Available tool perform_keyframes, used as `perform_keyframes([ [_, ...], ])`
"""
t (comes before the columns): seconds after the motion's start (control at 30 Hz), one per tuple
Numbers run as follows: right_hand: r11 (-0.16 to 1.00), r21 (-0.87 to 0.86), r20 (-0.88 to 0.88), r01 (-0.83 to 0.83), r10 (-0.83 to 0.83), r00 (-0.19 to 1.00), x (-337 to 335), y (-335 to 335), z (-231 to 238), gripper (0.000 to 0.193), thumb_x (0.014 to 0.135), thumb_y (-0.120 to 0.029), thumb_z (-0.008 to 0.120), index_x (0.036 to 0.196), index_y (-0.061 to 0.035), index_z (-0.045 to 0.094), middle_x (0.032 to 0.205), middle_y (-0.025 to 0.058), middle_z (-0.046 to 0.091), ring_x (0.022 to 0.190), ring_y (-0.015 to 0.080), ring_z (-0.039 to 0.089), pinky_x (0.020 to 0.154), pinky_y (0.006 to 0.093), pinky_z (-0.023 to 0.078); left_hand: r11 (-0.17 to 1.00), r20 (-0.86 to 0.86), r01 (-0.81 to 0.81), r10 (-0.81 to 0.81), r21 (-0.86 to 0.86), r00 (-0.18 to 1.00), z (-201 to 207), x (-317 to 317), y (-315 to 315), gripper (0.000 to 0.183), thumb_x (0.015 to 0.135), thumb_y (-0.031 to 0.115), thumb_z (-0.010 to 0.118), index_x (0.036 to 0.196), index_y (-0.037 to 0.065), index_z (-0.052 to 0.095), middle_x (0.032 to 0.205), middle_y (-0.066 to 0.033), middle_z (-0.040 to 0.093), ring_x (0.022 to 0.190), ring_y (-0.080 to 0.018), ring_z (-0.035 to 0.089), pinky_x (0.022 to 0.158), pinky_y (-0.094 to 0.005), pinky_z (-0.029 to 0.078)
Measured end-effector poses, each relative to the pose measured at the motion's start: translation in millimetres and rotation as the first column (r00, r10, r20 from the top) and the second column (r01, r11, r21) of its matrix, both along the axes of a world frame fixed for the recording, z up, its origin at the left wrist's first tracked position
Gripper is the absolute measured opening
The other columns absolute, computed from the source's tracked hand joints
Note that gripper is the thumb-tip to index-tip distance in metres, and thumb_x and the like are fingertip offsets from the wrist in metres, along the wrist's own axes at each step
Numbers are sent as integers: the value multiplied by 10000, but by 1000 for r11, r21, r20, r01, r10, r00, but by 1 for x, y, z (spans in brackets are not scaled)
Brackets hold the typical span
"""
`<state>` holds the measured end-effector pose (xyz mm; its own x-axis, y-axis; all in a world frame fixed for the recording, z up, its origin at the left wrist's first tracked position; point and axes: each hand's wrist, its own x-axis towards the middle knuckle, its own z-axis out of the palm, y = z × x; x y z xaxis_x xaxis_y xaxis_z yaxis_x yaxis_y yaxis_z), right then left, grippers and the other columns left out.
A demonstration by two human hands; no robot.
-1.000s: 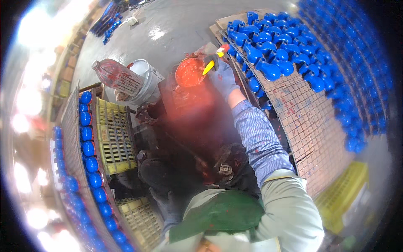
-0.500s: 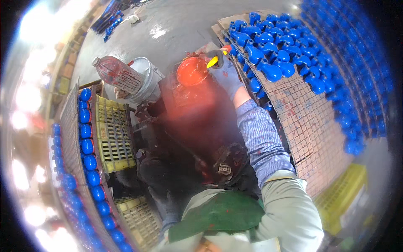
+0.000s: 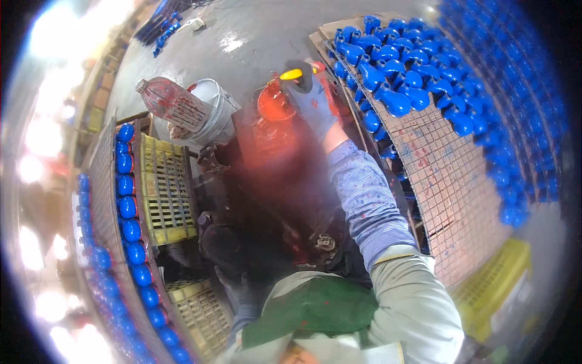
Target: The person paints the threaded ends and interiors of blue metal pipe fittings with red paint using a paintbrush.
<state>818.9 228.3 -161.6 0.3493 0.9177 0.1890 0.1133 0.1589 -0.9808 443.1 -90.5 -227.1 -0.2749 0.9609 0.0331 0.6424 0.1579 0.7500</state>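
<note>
R hand (image 3: 311, 104) gloved, fingers curled round yellow tool (image 3: 291, 74), at far side of red tub (image 3: 274, 108). L hand (image 3: 241, 291) gloved, low nr lap; can't tell how open or if holding anything. Blue pcs (image 3: 393, 102) on mesh rack (image 3: 445, 182) to R, more in row to L. Bottle (image 3: 173, 104) tilted by bucket (image 3: 222, 130), L of tub.

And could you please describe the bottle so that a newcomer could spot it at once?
From the red-stained work surface ahead, look left to the white bucket. The bottle overlaps it in view, pointing to the upper left. Unlike the wide bucket, it tapers towards one end and is heavily streaked red.
</note>
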Motion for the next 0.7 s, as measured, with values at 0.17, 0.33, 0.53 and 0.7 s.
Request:
perform_keyframes([
  [0.17, 924, 381, -116, 27, 19, 993, -14, 15, -9, 457, 837, -42, 629, 1241, -106, 426, 1047, 89, 569, 852, 202, 602, 734, 316, 498, 995, -87, -39, 32, -87, 996, 10, 0, -3, 881, 806, 301, 668, 1477, 65, 148, 1510, -166, 186, 1382, -309, 193, 1132, -422, 147],
  [0.33, 939, 341, -295, 40, 67, 953, -5, 10, -15, 412, 829, -43, 641, 1200, -94, 469, 996, 49, 573, 789, 140, 567, 667, 269, 481, 993, -119, -17, 3, -116, 993, 15, 2, -4, 888, 812, 335, 655, 1477, 56, 136, 1508, -179, 185, 1383, -319, 183, 1135, -406, 140],
  [0.53, 931, 362, -412, 41, 121, 903, 18, -1, -21, 281, 799, -37, 672, 1053, -91, 564, 905, -13, 579, 764, 91, 531, 649, 232, 456, 966, -151, -105, 71, -235, 986, 16, 3, -7, 871, 821, 284, 648, 1481, 64, 123, 1509, -180, 176, 1385, -316, 183, 1136, -395, 142],
  [0.7, 934, 347, -145, 89, -40, 989, 33, -18, -32, 212, 796, -41, 663, 990, -82, 587, 924, 4, 613, 833, 118, 573, 737, 262, 475, 991, -57, 16, -9, 130, 998, -14, -10, -4, 878, 791, 368, 639, 1446, 10, 176, 1426, -257, 266, 1305, -397, 311, 1078, -466, 261],
])
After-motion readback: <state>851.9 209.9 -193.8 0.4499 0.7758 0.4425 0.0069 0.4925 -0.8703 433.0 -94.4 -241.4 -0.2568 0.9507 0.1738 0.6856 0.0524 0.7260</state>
